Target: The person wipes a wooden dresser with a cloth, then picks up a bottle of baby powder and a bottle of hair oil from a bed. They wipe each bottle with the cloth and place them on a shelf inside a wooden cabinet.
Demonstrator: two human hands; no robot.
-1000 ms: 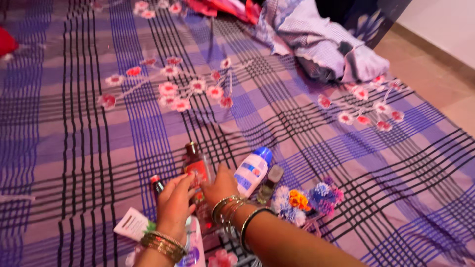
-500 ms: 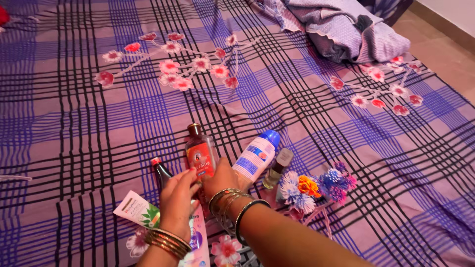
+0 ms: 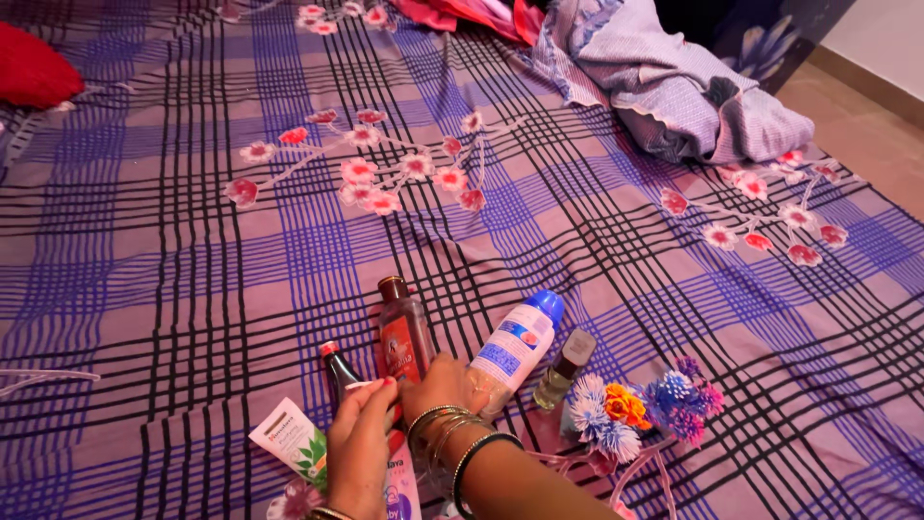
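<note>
Several toiletries lie in a row on a purple checked bedsheet (image 3: 192, 279). My right hand (image 3: 445, 385), with bangles on the wrist, rests on the base of a brown bottle (image 3: 402, 332) and touches the lower end of a white bottle with a blue cap (image 3: 518, 345). My left hand (image 3: 361, 445) lies just left of it, its fingertips at a small dark bottle with a red cap (image 3: 337, 371), over a pink and white tube (image 3: 399, 481). A white tube with green leaves (image 3: 289, 438) lies to its left.
A small clear bottle with a grey cap (image 3: 565, 369) and a bunch of blue, orange and white artificial flowers (image 3: 635, 409) lie to the right. A crumpled lilac blanket (image 3: 664, 87) sits at the far right, a red cushion (image 3: 34, 72) at the far left.
The view has shifted a little, so the items sit slightly higher and to the right. Both hands stay at the bottles' lower ends; my left fingertips have closed in on the small dark bottle.
</note>
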